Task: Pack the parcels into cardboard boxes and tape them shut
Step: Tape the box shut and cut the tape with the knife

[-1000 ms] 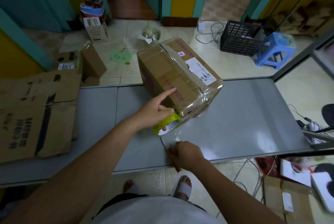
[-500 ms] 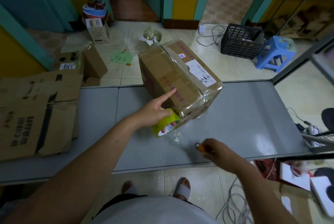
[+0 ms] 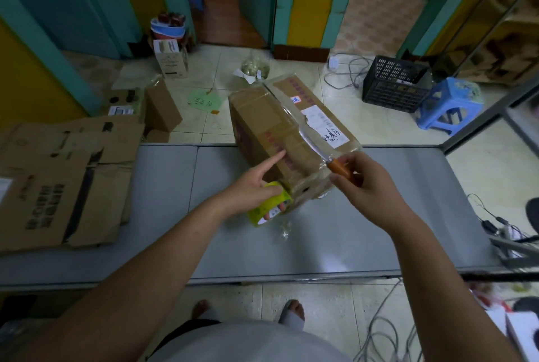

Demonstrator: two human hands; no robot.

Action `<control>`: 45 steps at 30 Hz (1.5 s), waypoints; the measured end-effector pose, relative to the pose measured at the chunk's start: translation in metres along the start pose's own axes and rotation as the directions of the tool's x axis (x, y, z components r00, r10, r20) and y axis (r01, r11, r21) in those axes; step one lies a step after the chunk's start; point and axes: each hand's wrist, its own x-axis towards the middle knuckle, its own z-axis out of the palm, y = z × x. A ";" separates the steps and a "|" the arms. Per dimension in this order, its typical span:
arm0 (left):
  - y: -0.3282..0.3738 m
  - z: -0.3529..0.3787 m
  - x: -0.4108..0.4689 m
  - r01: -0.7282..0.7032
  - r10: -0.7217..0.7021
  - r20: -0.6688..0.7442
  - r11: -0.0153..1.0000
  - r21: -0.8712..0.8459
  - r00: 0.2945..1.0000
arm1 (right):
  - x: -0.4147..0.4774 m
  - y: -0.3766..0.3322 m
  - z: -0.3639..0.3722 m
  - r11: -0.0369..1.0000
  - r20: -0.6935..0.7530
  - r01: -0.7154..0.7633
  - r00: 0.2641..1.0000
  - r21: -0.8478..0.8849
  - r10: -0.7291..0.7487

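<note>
1. Cardboard box (image 3: pixel 262 125): stands at the far edge of the grey table (image 3: pixel 335 230), set at an angle. Its flaps are closed under glossy clear tape, so the contents are hidden. There is a white label (image 3: pixel 326 125) with handwriting on top; the writing is too small to read.
2. Left hand (image 3: pixel 250 186): curled fingers grip a yellow-green tape roll (image 3: pixel 259 211) against the box's near lower corner, and one fingertip shows through the core. The index finger is straight, with its tip on the box's side face.
3. Right hand (image 3: pixel 370 189): pinches the orange handle of a knife (image 3: pixel 313 144). The blade lies along the box's top edge and points away from the person.
4. Black crate (image 3: pixel 393 84): on the floor beyond the table, beside a blue stool (image 3: pixel 446 105). Something pale lies inside, but I cannot tell what.
5. White carton (image 3: pixel 170 59): on the floor by the wall, and I cannot tell what is in it. Stacked basins (image 3: pixel 167 30) behind it hold dark items I cannot make out.
6. Small brown box (image 3: pixel 162 107): on the floor and tilted. Its inside is not visible.
7. Flattened cardboard (image 3: pixel 58 186): piled on the table's left end and cut off by the frame edge. The print on it is blurred.
8. A scrap of clear film (image 3: pixel 284 230) lies on the table just below the roll.
9. Cables (image 3: pixel 347 72) lie loose on the tiles. The right margin is blurred.
</note>
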 end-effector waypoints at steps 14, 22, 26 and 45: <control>-0.006 0.011 0.003 0.000 0.001 -0.107 1.000 0.013 0.994 | 0.060 -0.012 0.069 0.998 -0.048 0.066 0.997 0.009 -0.065; -0.014 0.011 -0.003 -0.038 0.058 -0.147 0.990 0.137 0.987 | 0.064 -0.004 0.068 0.998 -0.061 0.045 0.997 0.031 -0.043; -0.022 0.011 -0.007 -0.037 0.069 -0.193 0.985 0.169 0.979 | 0.064 -0.003 0.069 0.997 -0.079 0.055 0.996 0.048 -0.051; -0.012 -0.003 -0.009 0.010 -0.005 -0.060 0.996 0.087 0.998 | -0.063 0.010 0.058 0.997 0.124 -0.037 0.992 0.062 0.029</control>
